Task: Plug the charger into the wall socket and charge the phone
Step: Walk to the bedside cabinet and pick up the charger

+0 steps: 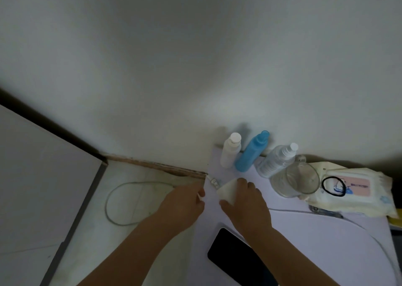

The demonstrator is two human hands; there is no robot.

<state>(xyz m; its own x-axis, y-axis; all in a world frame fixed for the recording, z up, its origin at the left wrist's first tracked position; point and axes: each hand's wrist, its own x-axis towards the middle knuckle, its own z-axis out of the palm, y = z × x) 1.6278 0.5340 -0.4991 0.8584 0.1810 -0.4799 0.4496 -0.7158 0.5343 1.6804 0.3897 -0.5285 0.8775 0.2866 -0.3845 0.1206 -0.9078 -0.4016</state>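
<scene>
Charger [227,191] gripped by the right hand [243,201] on a pale table [326,242], by a white wall [195,57].
Beyond the phone [237,259] lying near the table's front, left hand [185,201] pinches the cable [121,198] looping over the floor.

One head-worn wide-angle view, looking forward and steeply down.

The camera sits above the person's forearms, which enter from the bottom edge, and it faces a plain white wall [195,57] that fills the upper half. Near below are the pale table [326,242] at the right and the floor [139,198] at the left. The edges curve from the lens. There is no second view.
</scene>
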